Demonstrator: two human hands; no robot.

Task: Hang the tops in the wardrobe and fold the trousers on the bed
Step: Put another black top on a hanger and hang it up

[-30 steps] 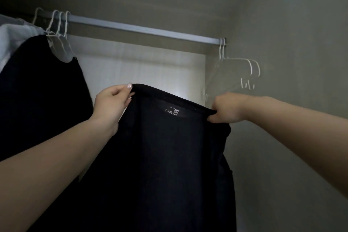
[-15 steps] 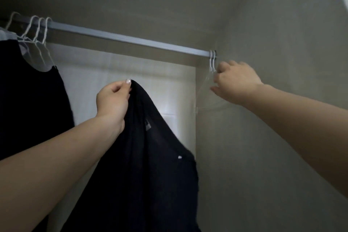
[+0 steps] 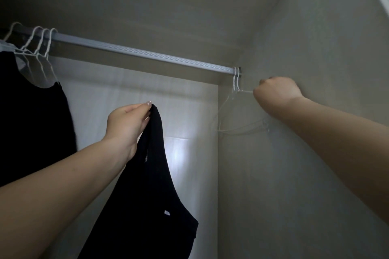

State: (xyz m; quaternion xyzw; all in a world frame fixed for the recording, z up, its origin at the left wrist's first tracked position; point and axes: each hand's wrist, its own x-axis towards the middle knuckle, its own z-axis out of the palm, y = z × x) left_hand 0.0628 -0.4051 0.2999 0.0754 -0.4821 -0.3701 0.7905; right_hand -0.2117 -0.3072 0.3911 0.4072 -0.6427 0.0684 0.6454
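Black top: hangs inside the wardrobe, below the rail, pinched at its upper edge.
Left hand: closed on the top.
Right hand: fisted, apparently gripping a white wire hanger hooked at the rail's right end.
Left end: hung dark garment.

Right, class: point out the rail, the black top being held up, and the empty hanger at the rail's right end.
rail point(image 3: 147, 53), head view, bare middle of the bar.
black top point(image 3: 147, 185), head view, hanging body of the cloth.
empty hanger point(image 3: 235, 82), head view, its hook and neck.
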